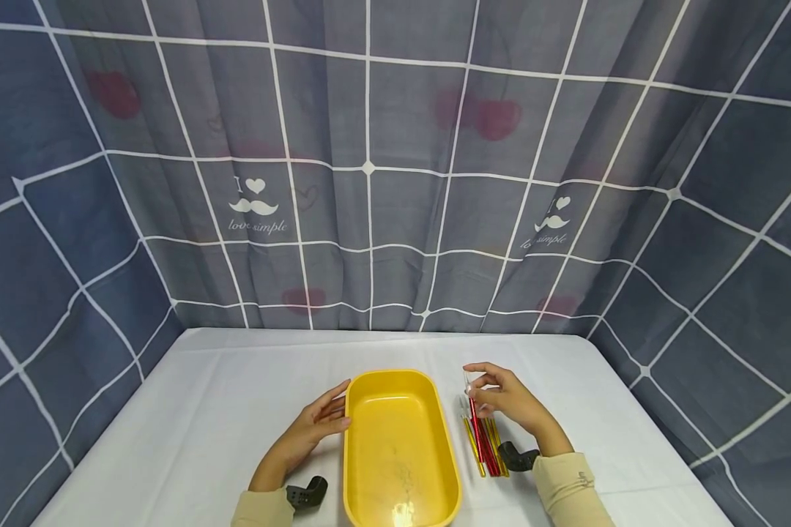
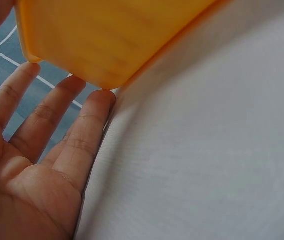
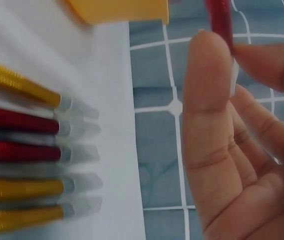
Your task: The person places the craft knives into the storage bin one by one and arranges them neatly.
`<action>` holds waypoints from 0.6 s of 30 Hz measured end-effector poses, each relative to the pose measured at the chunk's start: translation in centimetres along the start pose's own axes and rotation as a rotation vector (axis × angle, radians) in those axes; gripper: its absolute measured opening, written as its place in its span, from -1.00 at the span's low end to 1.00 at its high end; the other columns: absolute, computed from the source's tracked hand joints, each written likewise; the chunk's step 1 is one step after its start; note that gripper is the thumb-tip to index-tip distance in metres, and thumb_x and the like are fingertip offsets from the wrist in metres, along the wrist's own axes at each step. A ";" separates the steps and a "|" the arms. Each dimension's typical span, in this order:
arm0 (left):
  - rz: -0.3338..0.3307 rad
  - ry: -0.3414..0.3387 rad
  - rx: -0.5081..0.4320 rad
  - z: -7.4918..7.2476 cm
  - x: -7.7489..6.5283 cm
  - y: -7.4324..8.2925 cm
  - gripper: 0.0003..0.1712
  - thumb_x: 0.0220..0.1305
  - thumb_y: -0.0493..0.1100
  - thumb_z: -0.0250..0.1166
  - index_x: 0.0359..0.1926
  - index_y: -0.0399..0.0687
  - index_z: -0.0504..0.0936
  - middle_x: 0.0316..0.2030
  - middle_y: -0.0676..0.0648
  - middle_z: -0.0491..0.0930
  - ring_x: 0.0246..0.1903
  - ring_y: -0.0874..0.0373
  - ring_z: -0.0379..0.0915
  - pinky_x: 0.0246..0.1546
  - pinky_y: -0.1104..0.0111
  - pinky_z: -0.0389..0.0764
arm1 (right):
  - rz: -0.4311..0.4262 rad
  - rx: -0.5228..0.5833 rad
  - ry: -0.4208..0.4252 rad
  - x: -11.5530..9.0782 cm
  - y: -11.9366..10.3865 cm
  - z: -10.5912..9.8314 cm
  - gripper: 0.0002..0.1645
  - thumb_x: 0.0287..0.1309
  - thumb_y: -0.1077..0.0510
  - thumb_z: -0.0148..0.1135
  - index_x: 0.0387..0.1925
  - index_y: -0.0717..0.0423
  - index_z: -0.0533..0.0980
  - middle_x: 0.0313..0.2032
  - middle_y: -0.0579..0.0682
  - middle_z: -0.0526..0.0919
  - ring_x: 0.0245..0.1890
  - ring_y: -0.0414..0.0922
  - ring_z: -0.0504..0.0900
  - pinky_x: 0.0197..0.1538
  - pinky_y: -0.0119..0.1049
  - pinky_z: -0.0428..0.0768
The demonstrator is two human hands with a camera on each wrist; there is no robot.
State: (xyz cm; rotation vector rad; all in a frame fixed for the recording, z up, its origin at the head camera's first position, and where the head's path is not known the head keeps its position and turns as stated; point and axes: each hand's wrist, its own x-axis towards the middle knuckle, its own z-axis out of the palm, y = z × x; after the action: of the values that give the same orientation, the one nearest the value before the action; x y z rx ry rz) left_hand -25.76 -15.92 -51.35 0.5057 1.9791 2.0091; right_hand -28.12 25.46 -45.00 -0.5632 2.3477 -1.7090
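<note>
A yellow rectangular plastic tray point(image 1: 402, 439) rests on the white table. My left hand point(image 1: 313, 428) touches its left side with fairly straight fingers; the left wrist view shows the fingertips point(image 2: 102, 97) right at the tray's outer wall. My right hand point(image 1: 501, 395), right of the tray, pinches a slim red-handled craft knife point(image 1: 474, 417) between thumb and fingers. In the right wrist view, only a short stretch of the red handle point(image 3: 220, 22) shows above the thumb. Below the hand lie several more craft knives point(image 3: 22, 190), with yellow and red handles and pale angled tips, side by side.
White cloth covers the table point(image 1: 250, 373). A grey checked curtain point(image 1: 369, 205) stands behind it and at both sides. Black wrist-worn devices point(image 1: 308, 494) sit by both of the person's wrists, near the beige sleeves point(image 1: 570, 479).
</note>
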 end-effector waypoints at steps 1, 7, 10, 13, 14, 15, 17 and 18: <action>0.000 0.001 -0.001 0.0 0.0 0.0 -0.09 0.56 -0.23 0.31 0.72 -0.26 0.05 0.58 -0.48 0.21 0.50 -0.35 0.28 0.24 0.41 0.57 | 0.001 0.010 -0.002 0.1 -0.1 0.2 -0.32 0.46 0.31 0.30 0.46 0.53 0.32 -0.13 0.26 0.64 -0.39 -0.10 0.71 -0.27 -0.24 0.79; 0.003 0.000 -0.006 0.0 0.0 0.1 -0.09 0.56 -0.21 0.32 0.72 -0.25 0.06 0.57 -0.48 0.22 0.50 -0.35 0.29 0.24 0.42 0.57 | 0.010 0.017 -0.009 0.4 -0.5 1.0 -0.34 0.46 0.29 0.31 0.46 0.48 0.36 -0.10 0.31 0.64 -0.38 -0.10 0.72 -0.26 -0.24 0.79; 0.008 -0.003 -0.009 0.1 -0.1 0.2 -0.07 0.54 -0.19 0.34 0.72 -0.25 0.06 0.56 -0.49 0.23 0.50 -0.36 0.29 0.24 0.42 0.56 | 0.013 0.009 -0.013 0.5 -0.8 1.3 -0.34 0.47 0.27 0.32 0.46 0.46 0.37 -0.12 0.22 0.65 -0.36 -0.10 0.72 -0.25 -0.23 0.80; 0.015 -0.005 -0.009 0.1 -0.1 0.3 -0.07 0.53 -0.19 0.35 0.72 -0.26 0.07 0.56 -0.50 0.23 0.50 -0.38 0.27 0.24 0.43 0.56 | 0.014 0.009 -0.019 0.7 -1.0 1.7 -0.35 0.47 0.28 0.32 0.46 0.45 0.37 -0.12 0.16 0.65 -0.35 -0.10 0.72 -0.24 -0.23 0.80; 0.017 -0.005 -0.008 0.1 -0.2 0.4 -0.07 0.53 -0.19 0.35 0.72 -0.26 0.07 0.56 -0.50 0.23 0.50 -0.39 0.27 0.24 0.43 0.56 | 0.015 0.009 -0.023 0.8 -1.1 1.8 -0.35 0.47 0.28 0.32 0.46 0.45 0.37 -0.12 0.16 0.65 -0.35 -0.10 0.72 -0.24 -0.23 0.80; 0.019 -0.006 -0.007 0.1 -0.2 0.4 -0.07 0.53 -0.20 0.35 0.72 -0.27 0.07 0.56 -0.50 0.23 0.50 -0.39 0.27 0.24 0.43 0.56 | 0.017 0.011 -0.027 0.9 -1.2 1.9 -0.35 0.47 0.28 0.32 0.46 0.45 0.38 -0.12 0.16 0.65 -0.36 -0.10 0.72 -0.24 -0.23 0.80; 0.022 -0.004 -0.002 0.0 -0.3 0.3 -0.07 0.53 -0.20 0.34 0.72 -0.27 0.07 0.55 -0.50 0.23 0.50 -0.40 0.27 0.23 0.44 0.56 | 0.014 0.002 -0.036 1.1 -1.4 2.2 -0.35 0.46 0.29 0.33 0.46 0.45 0.38 -0.11 0.19 0.66 -0.37 -0.10 0.72 -0.25 -0.23 0.80; 0.020 -0.002 0.000 0.0 -0.3 0.3 -0.07 0.53 -0.20 0.34 0.72 -0.26 0.07 0.55 -0.50 0.24 0.49 -0.39 0.28 0.23 0.44 0.55 | 0.011 0.001 -0.042 1.2 -1.5 2.4 -0.35 0.46 0.29 0.32 0.45 0.45 0.38 -0.11 0.19 0.65 -0.37 -0.10 0.72 -0.24 -0.23 0.80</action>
State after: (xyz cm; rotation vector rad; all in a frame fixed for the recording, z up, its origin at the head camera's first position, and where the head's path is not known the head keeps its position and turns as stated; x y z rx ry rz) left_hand -25.49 -16.03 -51.06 0.5298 1.9809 2.0197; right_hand -28.04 22.51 -44.28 -0.5785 2.3164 -1.6773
